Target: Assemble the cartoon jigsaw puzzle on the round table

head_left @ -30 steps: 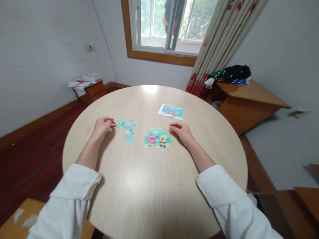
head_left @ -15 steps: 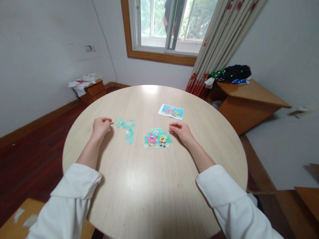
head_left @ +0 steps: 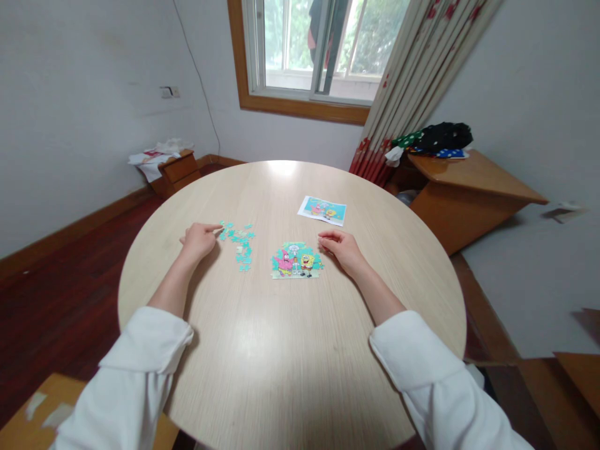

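Note:
My left hand [head_left: 200,241] reaches with its index finger stretched out to the edge of the loose puzzle pieces [head_left: 244,247], a scatter of small turquoise and pale bits. Its fingertip touches or nearly touches the leftmost pieces; nothing shows in its grasp. A partly joined jigsaw puzzle [head_left: 296,264] lies flat at the middle of the table, with a pink figure and a yellow one on it. Just right of its upper edge rests my right hand [head_left: 341,250], fingers curled together in a pinch. Whatever is between those fingertips, if anything, cannot be made out.
Behind the puzzle lies a printed picture sheet [head_left: 323,210] of the same scene. The round table [head_left: 290,375] has a pale wood top. Farther off stand a wooden desk [head_left: 473,181] with clothes on it and a small cabinet [head_left: 179,170] with papers.
My left hand has moved right and its index finger has straightened out to the loose pieces. My right hand, the joined puzzle and the picture sheet have stayed still.

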`<state>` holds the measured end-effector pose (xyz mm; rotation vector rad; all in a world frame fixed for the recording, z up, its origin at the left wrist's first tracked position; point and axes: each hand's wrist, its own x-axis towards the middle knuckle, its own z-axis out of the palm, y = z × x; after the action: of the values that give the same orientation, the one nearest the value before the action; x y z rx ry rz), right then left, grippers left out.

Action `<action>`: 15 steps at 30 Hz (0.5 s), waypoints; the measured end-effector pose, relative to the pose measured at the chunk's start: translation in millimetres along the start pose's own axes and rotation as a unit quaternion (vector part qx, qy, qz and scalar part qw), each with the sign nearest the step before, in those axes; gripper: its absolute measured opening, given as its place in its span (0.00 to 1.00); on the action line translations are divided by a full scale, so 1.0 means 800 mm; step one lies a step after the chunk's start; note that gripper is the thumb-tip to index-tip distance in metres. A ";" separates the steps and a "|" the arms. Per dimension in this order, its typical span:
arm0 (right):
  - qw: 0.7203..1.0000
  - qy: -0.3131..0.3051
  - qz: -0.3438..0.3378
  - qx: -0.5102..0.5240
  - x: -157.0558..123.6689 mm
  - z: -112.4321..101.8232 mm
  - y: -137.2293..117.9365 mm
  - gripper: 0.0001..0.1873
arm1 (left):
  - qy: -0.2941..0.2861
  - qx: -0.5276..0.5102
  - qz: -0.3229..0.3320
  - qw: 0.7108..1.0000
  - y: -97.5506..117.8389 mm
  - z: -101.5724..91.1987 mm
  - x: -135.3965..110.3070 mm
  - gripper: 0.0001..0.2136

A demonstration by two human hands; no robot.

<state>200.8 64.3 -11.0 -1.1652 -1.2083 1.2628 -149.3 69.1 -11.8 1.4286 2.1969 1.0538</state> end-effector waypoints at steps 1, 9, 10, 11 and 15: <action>1.000 0.001 0.002 0.001 0.000 0.000 0.000 0.18 | -0.004 0.047 0.003 0.999 0.000 0.000 0.000 0.13; 1.000 0.004 0.007 -0.003 -0.001 0.001 -0.002 0.18 | 0.014 0.134 0.031 0.990 -0.003 0.000 -0.005 0.20; 1.000 0.004 0.007 -0.002 -0.001 0.001 -0.002 0.18 | 0.010 0.131 0.040 0.991 -0.001 0.001 -0.007 0.20; 1.000 0.003 0.007 -0.003 -0.001 0.001 -0.002 0.18 | 0.005 0.129 0.050 0.990 0.001 0.002 -0.009 0.20; 1.000 -0.004 0.001 -0.012 0.000 0.000 -0.002 0.18 | -0.014 0.143 0.060 0.988 0.004 0.004 -0.012 0.19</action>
<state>200.6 64.0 -9.1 -1.1813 -1.2307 1.2584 -140.8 62.8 -12.7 1.7021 2.3408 0.7712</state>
